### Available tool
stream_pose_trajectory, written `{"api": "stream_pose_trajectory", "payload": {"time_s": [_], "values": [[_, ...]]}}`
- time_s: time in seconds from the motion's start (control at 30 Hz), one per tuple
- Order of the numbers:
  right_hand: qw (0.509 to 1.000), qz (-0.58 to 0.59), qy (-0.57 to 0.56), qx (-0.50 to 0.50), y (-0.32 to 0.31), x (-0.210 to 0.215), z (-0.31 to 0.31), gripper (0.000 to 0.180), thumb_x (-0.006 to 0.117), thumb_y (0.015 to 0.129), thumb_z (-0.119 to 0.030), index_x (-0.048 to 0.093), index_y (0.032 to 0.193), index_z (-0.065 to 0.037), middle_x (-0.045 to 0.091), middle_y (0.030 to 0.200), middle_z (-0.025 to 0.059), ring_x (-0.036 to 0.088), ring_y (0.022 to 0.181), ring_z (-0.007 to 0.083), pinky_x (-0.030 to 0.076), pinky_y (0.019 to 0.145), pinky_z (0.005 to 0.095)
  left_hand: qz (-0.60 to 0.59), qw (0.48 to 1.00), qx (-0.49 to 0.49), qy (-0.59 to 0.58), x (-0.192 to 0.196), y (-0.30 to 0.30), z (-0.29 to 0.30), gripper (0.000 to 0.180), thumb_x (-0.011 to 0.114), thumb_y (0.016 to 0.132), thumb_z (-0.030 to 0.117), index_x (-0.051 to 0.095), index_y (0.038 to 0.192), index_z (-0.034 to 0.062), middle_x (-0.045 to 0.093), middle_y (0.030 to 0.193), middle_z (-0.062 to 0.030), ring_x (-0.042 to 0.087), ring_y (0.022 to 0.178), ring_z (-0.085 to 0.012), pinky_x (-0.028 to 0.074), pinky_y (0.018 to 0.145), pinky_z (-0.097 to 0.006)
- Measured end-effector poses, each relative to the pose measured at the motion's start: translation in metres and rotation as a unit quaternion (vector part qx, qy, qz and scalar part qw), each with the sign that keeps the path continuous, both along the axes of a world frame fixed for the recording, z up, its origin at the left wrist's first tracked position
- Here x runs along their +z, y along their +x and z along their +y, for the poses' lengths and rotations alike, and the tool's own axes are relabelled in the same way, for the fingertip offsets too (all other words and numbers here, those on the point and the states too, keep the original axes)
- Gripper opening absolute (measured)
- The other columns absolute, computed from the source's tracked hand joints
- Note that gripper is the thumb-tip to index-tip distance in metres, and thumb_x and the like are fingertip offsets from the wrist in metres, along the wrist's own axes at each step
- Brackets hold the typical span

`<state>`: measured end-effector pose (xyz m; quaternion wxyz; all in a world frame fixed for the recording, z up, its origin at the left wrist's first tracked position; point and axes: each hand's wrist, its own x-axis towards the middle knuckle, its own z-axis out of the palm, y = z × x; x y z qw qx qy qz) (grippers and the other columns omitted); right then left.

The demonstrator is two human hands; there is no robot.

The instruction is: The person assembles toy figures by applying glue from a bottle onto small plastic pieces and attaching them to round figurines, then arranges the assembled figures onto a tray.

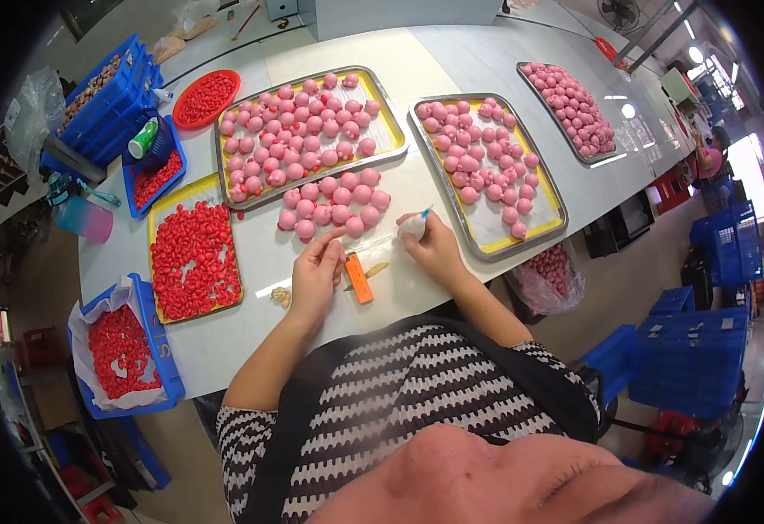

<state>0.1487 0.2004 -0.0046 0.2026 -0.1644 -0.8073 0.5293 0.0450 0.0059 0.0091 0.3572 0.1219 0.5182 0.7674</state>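
Observation:
My right hand (pixel 437 251) grips a small white squeeze bottle (pixel 413 227) with a blue tip, tilted up over the table. The fingers of my left hand (pixel 319 269) are pinched together at the near edge of a loose group of pink balls (pixel 341 213); what they hold, if anything, is too small to make out. Between my hands lies an orange rectangular piece (pixel 359 278), with a thin yellowish tool (pixel 370 272) beside it. Beyond the loose balls, a tray (pixel 389 128) carries many pink balls, several with red bits on them.
To the right stand a second tray (pixel 485 255) and a farther tray (pixel 522 77) of pink balls. Small red pieces fill a yellow tray (pixel 160 210), a red bowl (pixel 236 87) and a blue crate (pixel 172 384) on the left. A cup (pixel 85 218) stands at the table's left edge.

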Motion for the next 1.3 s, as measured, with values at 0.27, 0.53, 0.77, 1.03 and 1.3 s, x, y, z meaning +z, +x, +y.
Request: {"api": "stream_pose_trajectory", "payload": {"time_s": [0.27, 0.53, 0.77, 1.03, 1.3], "values": [[0.979, 0.087, -0.162, 0.084, 0.006, 0.005, -0.014, 0.030, 0.058, 0.088, -0.009, 0.044, 0.113, -0.001, 0.059, 0.106, 0.0098, 0.056, 0.088, 0.0113, 0.045, 0.079, 0.0239, 0.046, 0.998, 0.020, -0.041, -0.003, -0.001, -0.003, 0.029, 0.058, 0.090, 0.014, 0.055, 0.115, -0.0014, 0.061, 0.080, -0.0026, 0.042, 0.057, -0.0014, 0.031, 0.047, -0.017], [0.983, 0.093, -0.154, 0.048, 0.022, 0.003, -0.025, 0.026, 0.064, 0.085, -0.013, 0.053, 0.103, 0.001, 0.061, 0.092, 0.0083, 0.057, 0.085, 0.0131, 0.046, 0.076, 0.0257, 0.164, 0.981, 0.050, -0.088, -0.002, 0.004, 0.002, 0.031, 0.060, 0.088, 0.011, 0.057, 0.116, -0.0028, 0.066, 0.094, -0.0106, 0.062, 0.089, -0.0139, 0.048, 0.080, -0.024], [0.994, 0.089, -0.052, 0.025, 0.028, 0.014, -0.027, 0.025, 0.068, 0.081, -0.014, 0.056, 0.097, 0.001, 0.063, 0.082, 0.0075, 0.059, 0.072, 0.0109, 0.048, 0.064, 0.0245, 0.288, 0.945, 0.080, -0.134, -0.001, 0.006, 0.001, 0.026, 0.064, 0.083, 0.008, 0.062, 0.108, 0.0002, 0.067, 0.088, -0.0091, 0.062, 0.074, -0.0103, 0.048, 0.068, -0.023], [0.992, 0.101, 0.069, 0.031, 0.027, 0.025, -0.032, 0.019, 0.066, 0.081, -0.011, 0.057, 0.090, 0.002, 0.062, 0.074, 0.0061, 0.057, 0.063, 0.0089, 0.044, 0.056, 0.0222, 0.352, 0.920, 0.083, -0.150, 0.006, 0.008, 0.001, 0.024, 0.065, 0.081, 0.007, 0.064, 0.104, 0.0012, 0.066, 0.083, -0.0080, 0.057, 0.063, -0.0092, 0.047, 0.060, -0.023], [0.981, 0.113, 0.156, 0.019, 0.024, 0.032, -0.034, 0.018, 0.069, 0.077, -0.011, 0.058, 0.087, 0.000, 0.062, 0.071, 0.0081, 0.059, 0.059, 0.0132, 0.045, 0.053, 0.0244, 0.367, 0.913, 0.078, -0.159, 0.007, 0.009, 0.000, 0.024, 0.066, 0.080, 0.007, 0.064, 0.104, 0.0016, 0.066, 0.083, -0.0085, 0.057, 0.062, -0.0099, 0.047, 0.059, -0.024]]}}
